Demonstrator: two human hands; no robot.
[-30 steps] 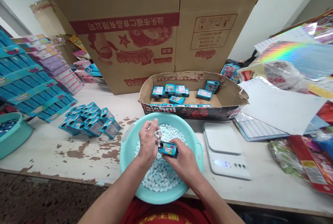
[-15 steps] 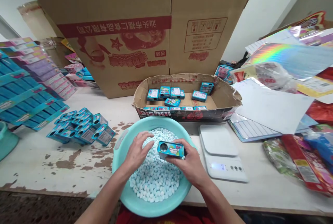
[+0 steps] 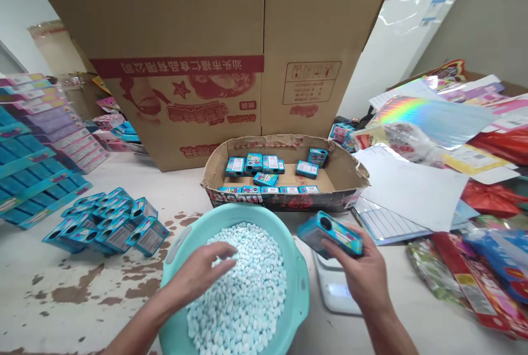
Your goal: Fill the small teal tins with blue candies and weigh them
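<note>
My right hand (image 3: 363,264) grips a small blue candy box (image 3: 330,234) with a round hole in its top face, held tilted above the white digital scale (image 3: 340,294). Over the candies my left hand (image 3: 208,267) hovers with fingers apart, and I see nothing in it. Pale blue and white candies (image 3: 243,294) fill much of the turquoise basin (image 3: 297,289). To the left, a cluster of blue candy boxes (image 3: 109,220) stands on the table, holes upward.
Behind the basin sits a torn cardboard tray (image 3: 346,171) with several blue boxes. A large carton (image 3: 214,25) rises behind it. Stacked display packs (image 3: 28,173) stand far left. Paper sheets (image 3: 416,184) and coloured packaging bags (image 3: 474,272) lie on the right.
My right hand has carried the candy box from over the basin to the right, above the scale. My left hand stays over the candies. The camera view has shifted.
</note>
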